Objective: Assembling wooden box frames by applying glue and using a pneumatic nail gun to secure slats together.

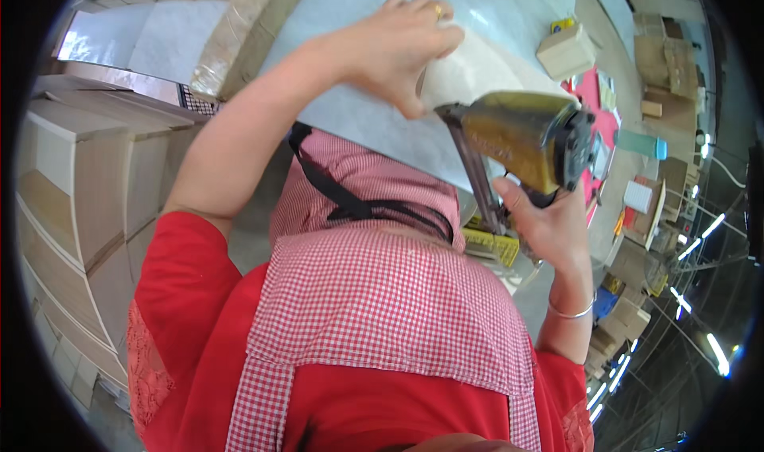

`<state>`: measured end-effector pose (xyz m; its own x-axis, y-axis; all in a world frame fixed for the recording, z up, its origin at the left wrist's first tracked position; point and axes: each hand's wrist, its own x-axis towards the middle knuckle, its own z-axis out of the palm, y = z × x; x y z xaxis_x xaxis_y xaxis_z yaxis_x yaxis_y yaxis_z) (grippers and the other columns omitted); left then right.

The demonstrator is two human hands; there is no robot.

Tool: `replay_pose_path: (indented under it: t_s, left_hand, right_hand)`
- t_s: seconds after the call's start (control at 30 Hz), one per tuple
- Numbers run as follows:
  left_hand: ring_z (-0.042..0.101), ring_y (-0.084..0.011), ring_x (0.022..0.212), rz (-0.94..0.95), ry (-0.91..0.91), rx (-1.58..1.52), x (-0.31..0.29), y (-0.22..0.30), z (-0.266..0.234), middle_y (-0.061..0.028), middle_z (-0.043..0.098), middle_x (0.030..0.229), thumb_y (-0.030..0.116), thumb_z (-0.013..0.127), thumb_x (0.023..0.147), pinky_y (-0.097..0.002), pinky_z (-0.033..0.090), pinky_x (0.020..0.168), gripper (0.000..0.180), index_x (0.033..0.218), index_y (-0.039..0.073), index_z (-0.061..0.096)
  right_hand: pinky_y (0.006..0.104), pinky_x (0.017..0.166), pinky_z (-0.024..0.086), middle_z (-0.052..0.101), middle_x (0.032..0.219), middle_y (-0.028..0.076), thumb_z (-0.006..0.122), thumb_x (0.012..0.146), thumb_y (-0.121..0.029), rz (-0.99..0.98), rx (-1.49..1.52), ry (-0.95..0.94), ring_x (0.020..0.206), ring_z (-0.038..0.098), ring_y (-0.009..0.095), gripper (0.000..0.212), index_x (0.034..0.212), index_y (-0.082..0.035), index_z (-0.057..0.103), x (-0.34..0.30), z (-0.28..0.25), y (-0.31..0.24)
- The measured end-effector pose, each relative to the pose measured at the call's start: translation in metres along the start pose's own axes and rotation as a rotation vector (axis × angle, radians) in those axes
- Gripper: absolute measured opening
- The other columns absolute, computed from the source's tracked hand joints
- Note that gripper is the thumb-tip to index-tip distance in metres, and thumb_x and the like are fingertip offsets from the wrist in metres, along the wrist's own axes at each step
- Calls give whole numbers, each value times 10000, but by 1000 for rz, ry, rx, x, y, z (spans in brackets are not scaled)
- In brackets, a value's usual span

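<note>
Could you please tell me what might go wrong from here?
The fingers of the left hand lie close to the nose of the yellow nail gun, so a stray or deflected fastener could injure them.

The pale workpiece appears steadied only by that hand, so it might shift if the right hand presses the tool against it.

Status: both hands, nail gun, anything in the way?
Left hand grips pale board at its left end. Right hand holds nail gun. Left thumb close to gun's nose, possibly in the way.
</note>
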<state>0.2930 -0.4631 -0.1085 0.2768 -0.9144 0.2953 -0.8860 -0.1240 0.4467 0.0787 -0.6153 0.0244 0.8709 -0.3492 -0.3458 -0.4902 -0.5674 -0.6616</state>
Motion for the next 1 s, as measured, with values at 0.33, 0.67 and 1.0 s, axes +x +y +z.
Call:
replay_pose_path:
  t_s: [0.33,0.67,1.0]
  left_hand:
    - [488,-423,1163,-664,251,115,-126,109,-6,-259,497,1258,543,830,615,-502,370,1006,979,1324,-35,483]
    - [618,-309,914,-462,480,-614,-20,55,45,-176,620,1108,258,647,885,-404,499,830,358,1173,47,645]
    - [707,-327,884,-576,465,-75,67,-106,9,-191,728,910,266,650,786,-408,536,813,323,958,7,736]
  right_hand:
    - [233,439,396,602,729,0,770,836,-72,-26,66,129,508,511,54,297,1078,-3,612,-26,-21,27]
    - [248,410,391,580,705,8,789,831,-130,124,45,359,475,501,69,356,1087,-18,568,-66,-68,89]
    - [227,447,379,606,751,0,784,827,-84,226,7,245,527,502,56,335,1095,-3,600,-88,-62,101]
